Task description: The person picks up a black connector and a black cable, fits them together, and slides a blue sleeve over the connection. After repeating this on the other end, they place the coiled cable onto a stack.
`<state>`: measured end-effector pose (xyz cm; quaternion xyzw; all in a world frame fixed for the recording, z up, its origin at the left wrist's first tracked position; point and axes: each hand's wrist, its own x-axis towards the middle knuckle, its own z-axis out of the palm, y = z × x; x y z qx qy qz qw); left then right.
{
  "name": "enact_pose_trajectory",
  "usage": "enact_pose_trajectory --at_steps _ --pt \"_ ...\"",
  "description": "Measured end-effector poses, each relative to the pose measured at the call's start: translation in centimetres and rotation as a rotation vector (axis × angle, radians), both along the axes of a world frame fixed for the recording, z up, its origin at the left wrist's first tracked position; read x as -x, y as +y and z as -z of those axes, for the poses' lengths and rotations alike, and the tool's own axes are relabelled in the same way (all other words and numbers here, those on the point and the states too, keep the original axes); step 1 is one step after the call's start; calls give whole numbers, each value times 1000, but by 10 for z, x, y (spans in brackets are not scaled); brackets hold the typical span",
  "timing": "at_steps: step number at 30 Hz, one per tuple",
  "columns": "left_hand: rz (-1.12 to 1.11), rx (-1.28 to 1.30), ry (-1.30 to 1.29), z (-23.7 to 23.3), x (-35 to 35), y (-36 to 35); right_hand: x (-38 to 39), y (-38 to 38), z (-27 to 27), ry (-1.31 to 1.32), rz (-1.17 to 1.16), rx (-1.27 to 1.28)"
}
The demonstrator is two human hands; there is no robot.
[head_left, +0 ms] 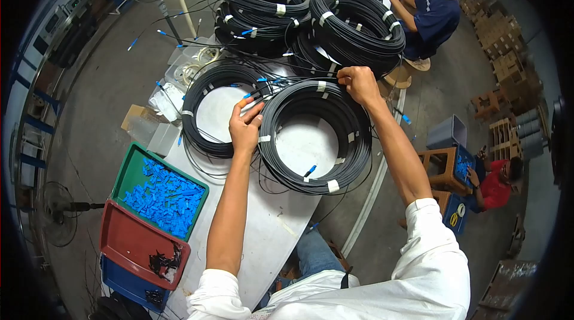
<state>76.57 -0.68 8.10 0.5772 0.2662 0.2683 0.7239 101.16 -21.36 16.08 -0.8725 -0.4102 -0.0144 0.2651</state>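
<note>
Near the middle of the white table lies a large coil of black cable (278, 161) bound with white tape, a blue connector (310, 170) inside its ring. My left hand (245, 125) is at the coil's left edge, its fingers partly curled and apart, close to a blue-tipped cable end (247, 96). At the coil's upper right, my right hand (359, 84) pinches a thin black cable (317, 76). A smaller black coil (194, 98) lies on the left, partly behind the left hand.
Several taped coils (359, 27) are piled at the back. Left are a green tray (203, 200) of blue parts, a red tray (131, 239) and a blue tray (122, 278). Clear plastic containers (179, 72) stand behind them. People sit at upper right (436, 21) and far right (499, 185).
</note>
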Motion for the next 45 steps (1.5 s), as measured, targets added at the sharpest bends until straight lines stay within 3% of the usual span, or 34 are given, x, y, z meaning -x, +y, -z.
enact_pose_trajectory --at_steps 5,7,9,13,19,21,22,25,26,29,30,32,35,36,37,39,41,43,45 --pt "96 126 -171 4 -18 1 -12 -11 32 78 152 -148" --pt "96 -147 -72 2 -21 -2 -15 -10 30 87 187 -61" --pt "68 -42 -86 2 -20 4 -12 -8 23 95 122 -41" --pt "-9 -75 -47 -1 -10 6 -6 -2 13 167 33 -184" --pt "-68 -64 -57 24 -4 10 -20 -6 23 321 -50 -40" --pt "-24 -297 172 21 1 6 -25 -15 23 273 -120 32" --pt "18 16 -3 39 -2 12 -24 -18 26 205 -99 39" --pt "30 188 -218 24 -6 0 -26 -31 42 97 46 -10" --pt "77 -46 -168 13 -2 -9 -23 -35 44 94 99 -21" --pt "81 -155 38 4 -12 -8 -21 -43 46 45 164 -5" --pt "76 -151 42 2 -11 -10 -20 -44 46 105 193 -88" --pt "25 -393 128 -5 -13 -12 -20 -45 44 242 279 -241" --pt "35 -425 201 -18 -12 -15 -15 -47 43 180 242 -393" --pt "41 -428 198 -16 -13 -15 3 -45 27 253 232 -373" --pt "46 -469 188 -11 -14 -13 24 -48 11 -1 124 -181" --pt "55 -511 184 -16 -16 -10 61 -54 5 -40 16 -73" --pt "94 -522 314 -32 -15 -15 81 -59 21 -40 175 87" --pt "138 -500 316 -28 -16 -9 77 -62 24 -68 194 16" --pt "298 -196 131 -4 -21 6 77 -58 6 -116 204 -49"
